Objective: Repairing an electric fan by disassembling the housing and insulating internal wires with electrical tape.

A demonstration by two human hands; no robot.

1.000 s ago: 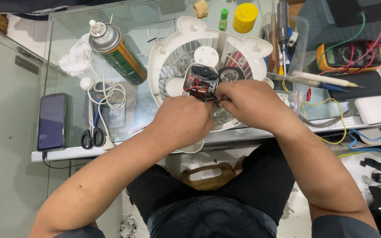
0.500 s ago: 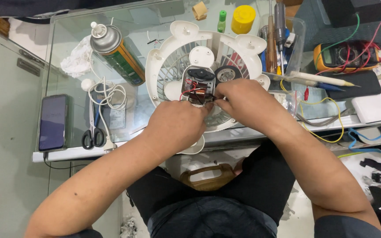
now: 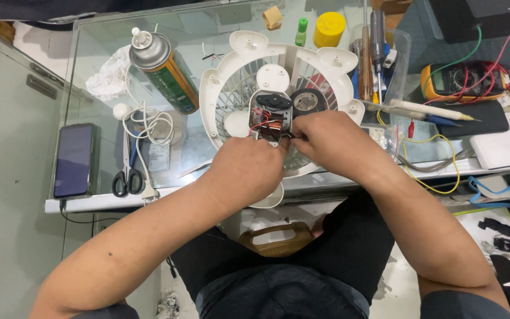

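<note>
The fan housing (image 3: 240,77), white and round, lay flat on the glass surface (image 3: 107,47) with its grille down, so the small motor (image 3: 271,118) at its centre faced up where both hands could reach it. The left hand (image 3: 246,171) was curled against the motor's near edge, fingers hidden, so whether it pinched anything could not be told; it seemed to steady the part. The right hand (image 3: 326,139) had fingertips pressed together on something small beside the red wires (image 3: 261,125), too fine to identify. A spray can (image 3: 163,71) stood to the left, scissors (image 3: 127,174) and phone (image 3: 73,159) near the edge, a multimeter (image 3: 464,80) at right, all within reach.
</note>
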